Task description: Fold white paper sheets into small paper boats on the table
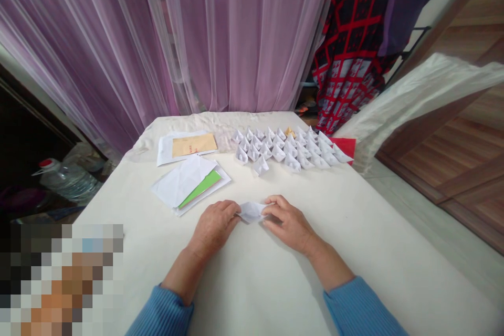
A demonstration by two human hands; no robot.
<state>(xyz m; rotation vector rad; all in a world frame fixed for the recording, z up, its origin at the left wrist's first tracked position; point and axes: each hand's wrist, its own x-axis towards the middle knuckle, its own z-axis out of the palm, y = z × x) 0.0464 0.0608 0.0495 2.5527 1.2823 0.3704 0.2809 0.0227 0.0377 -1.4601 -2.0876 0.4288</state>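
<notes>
From the head camera, here we are over the white-covered table [255, 289], and the middle of it goes to one small folded white paper [251, 212], right in front of the person, probably so both hands can work it evenly. Beyond it, the white paper boats [292, 163] stand in close rows at the far right, likely grouped to stay out of the way, with one gold folded piece [290, 132] among them and a red sheet [347, 148] poking out at the right edge. Over on the left, loose white sheets [179, 181] lie with a green sheet [201, 188] showing, a tan envelope [195, 145] just behind, seemingly parked within easy reach.

Now the hands! The left hand [216, 224] is narrowed, fingers together, pinching the paper's left end. The right hand [289, 224] has its fingers curled and slightly spread, thumb underneath, gripping the right end. The paper sits stretched between them, apparently held at both tips to keep its shape under control.
</notes>
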